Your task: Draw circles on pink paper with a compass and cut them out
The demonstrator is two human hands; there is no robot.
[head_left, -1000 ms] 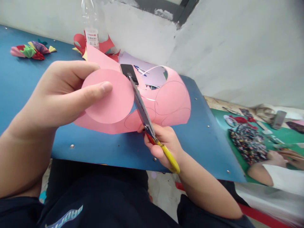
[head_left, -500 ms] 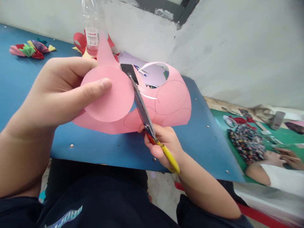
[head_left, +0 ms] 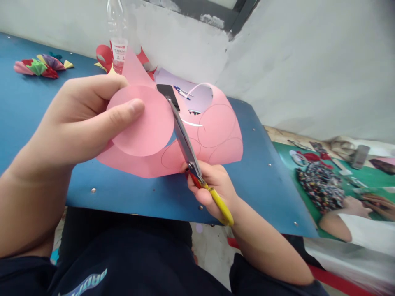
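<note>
My left hand [head_left: 89,119] pinches a sheet of pink paper [head_left: 217,123], its thumb lying across a round, mostly cut-out disc [head_left: 148,127]. Several pencilled circles show on the rest of the sheet, which curls away to the right and has a large rounded opening near its top. In my right hand [head_left: 212,187] is a pair of scissors [head_left: 185,142] with yellow and red handles. The blades look closed or nearly so, and their tips lie against the right edge of the disc.
On the blue table [head_left: 123,191] are a plastic bottle [head_left: 119,49], red paper scraps [head_left: 105,56], colourful folded paper pieces [head_left: 38,68], a phone [head_left: 168,95], a pair of compasses [head_left: 182,92] and purple paper [head_left: 199,96]. Rightward, a co-worker's hands [head_left: 358,207] rest at a green table [head_left: 354,185].
The pink sheet's right side has shifted slightly left and its lower edge has dipped. Both hands and the scissors are almost where they were.
</note>
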